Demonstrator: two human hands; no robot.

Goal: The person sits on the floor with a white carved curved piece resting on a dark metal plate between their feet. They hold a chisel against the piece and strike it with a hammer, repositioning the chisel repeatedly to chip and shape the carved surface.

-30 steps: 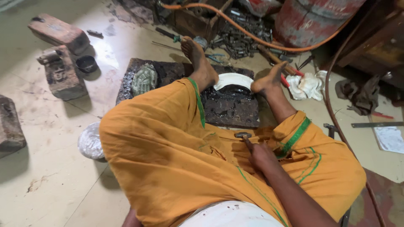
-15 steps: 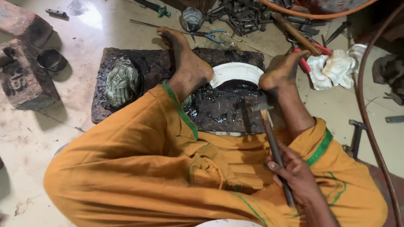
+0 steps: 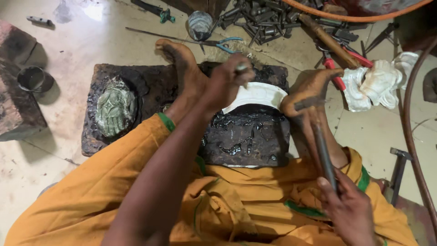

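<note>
Sits on the floor in an orange wrap, with both feet pressed on a dark block [image 3: 246, 136]. Pins the block with the left foot [image 3: 182, 59] at its far left corner and the right foot [image 3: 312, 86] at its far right edge. Holds a white plate [image 3: 259, 94], curved at its rim, bedded in the far part of the block between the two feet. Grips a short punch [image 3: 241, 68] in the left hand [image 3: 225, 84], fingers curled tight round it, with the tip down at the plate's near-left edge; cannot tell whether it touches. Grips a hammer [image 3: 321, 146] low on the handle in the right hand [image 3: 348, 209], fist closed, with the head up by the right foot, apart from the punch. Shows no relief on the visible part of the plate, so judged early: surface plain, marking mostly left to do, though the hand hides part of it. Shows glossy black ridges on the near part of the block. Leaves a green piece [image 3: 114, 109], fully embossed, bedded in the adjoining slab [image 3: 145, 82] to the left, untouched. Keeps spare tools [image 3: 259, 18], red pliers [image 3: 337, 79] and a white cloth [image 3: 378, 84] beyond the feet.
</note>
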